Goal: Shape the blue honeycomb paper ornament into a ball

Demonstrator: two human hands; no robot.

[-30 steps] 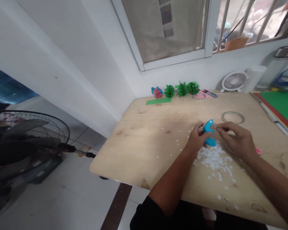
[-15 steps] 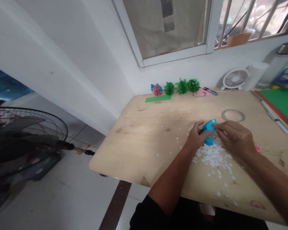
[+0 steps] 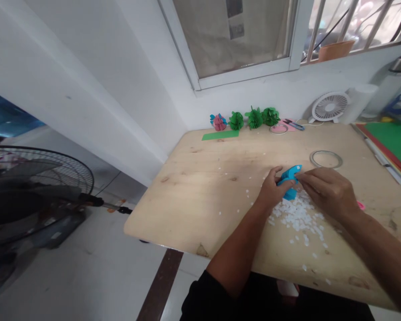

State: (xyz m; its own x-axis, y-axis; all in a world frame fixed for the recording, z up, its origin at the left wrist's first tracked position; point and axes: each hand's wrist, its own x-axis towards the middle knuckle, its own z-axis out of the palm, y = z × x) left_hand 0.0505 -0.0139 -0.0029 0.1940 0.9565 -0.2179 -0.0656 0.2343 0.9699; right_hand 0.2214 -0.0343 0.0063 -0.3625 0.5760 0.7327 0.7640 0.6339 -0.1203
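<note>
A folded blue paper piece point(image 3: 290, 193) is held in my left hand point(image 3: 270, 189), thumb in front and fingers behind it. A small white square lies on its upper tip. My right hand point(image 3: 332, 189) is closed in a pinch at the paper's right edge; whether something tiny sits between its fingertips is too small to tell. Beneath both hands, many small white paper bits point(image 3: 297, 217) are heaped on the wooden table point(image 3: 187, 196).
Green paper balls point(image 3: 255, 117) and a pink-and-blue one point(image 3: 218, 122) line the wall. Beside them are a green strip point(image 3: 220, 135) and a cutter point(image 3: 294, 125). A tape ring point(image 3: 326, 159), small white fan point(image 3: 330, 107), coloured sheets point(image 3: 392, 142) and a pink object point(image 3: 361, 205) lie rightward.
The camera view has shifted slightly. The blue paper is tilted a little differently in my left hand, and my right fingers remain at its edge.
</note>
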